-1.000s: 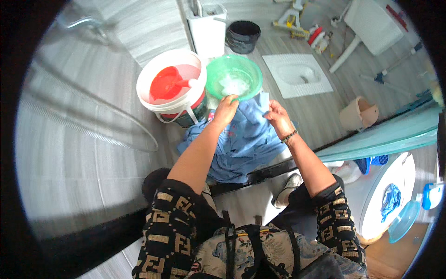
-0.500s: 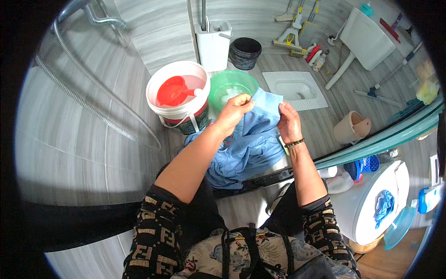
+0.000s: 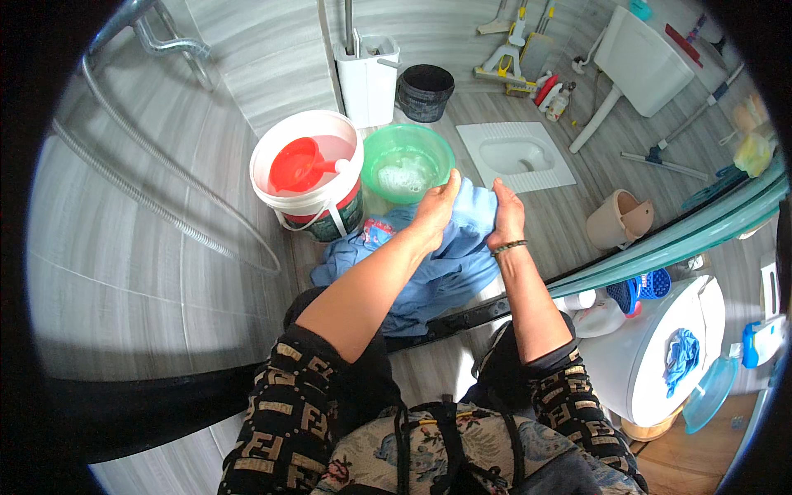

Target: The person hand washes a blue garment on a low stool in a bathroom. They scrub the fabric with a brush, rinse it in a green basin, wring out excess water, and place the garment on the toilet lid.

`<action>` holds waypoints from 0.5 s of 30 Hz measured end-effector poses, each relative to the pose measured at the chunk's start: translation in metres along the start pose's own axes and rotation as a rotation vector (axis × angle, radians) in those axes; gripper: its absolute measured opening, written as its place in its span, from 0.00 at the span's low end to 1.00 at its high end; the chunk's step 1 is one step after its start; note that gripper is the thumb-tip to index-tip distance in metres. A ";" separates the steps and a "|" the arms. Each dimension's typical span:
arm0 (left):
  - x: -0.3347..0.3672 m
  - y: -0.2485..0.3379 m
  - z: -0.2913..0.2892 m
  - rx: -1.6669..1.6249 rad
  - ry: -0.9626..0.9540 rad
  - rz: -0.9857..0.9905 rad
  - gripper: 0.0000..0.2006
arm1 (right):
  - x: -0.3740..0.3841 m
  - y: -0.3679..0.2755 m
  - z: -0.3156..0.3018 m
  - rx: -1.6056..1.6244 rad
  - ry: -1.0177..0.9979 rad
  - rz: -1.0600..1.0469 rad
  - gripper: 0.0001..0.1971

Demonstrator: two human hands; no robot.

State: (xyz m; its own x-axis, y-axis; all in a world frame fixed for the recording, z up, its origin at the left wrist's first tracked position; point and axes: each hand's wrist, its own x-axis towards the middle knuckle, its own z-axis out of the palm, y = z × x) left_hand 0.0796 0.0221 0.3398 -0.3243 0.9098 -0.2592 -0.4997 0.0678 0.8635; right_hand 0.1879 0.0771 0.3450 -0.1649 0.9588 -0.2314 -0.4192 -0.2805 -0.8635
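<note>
Evidently, the soft light-blue cloth garment lies heaped before the person's feet; the left hand and right hand hold its raised part between their fingers, beside the round green plastic basin.

**Way through on the right, crowding on the left**

My widest passage runs rightward from the right hand, low over the floor to the beige bin; nearer me, the glass panel bars that side. Just ahead of the left hand stands the green basin, with the white bucket crowding its left. Between basin and squat pan I have only a narrow strip. Blue cloth fills the space below my hands, probably hiding some floor.
</note>
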 end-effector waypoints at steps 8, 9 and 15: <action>0.023 -0.056 0.016 -0.308 0.290 -0.146 0.12 | -0.004 0.025 0.010 -1.036 -0.008 -0.891 0.13; 0.006 -0.045 0.039 -0.237 0.071 -0.189 0.13 | 0.031 0.007 -0.012 -1.113 0.176 -0.761 0.15; 0.042 -0.045 -0.043 -0.220 0.042 -0.034 0.15 | -0.034 0.046 0.047 -0.876 -0.047 -0.907 0.15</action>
State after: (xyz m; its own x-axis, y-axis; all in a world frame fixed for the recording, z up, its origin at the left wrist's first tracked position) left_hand 0.0535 0.0396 0.2716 -0.3348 0.8903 -0.3086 -0.6728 0.0034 0.7398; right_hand 0.1324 0.0289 0.3341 -0.1677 0.7825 0.5997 0.3304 0.6177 -0.7137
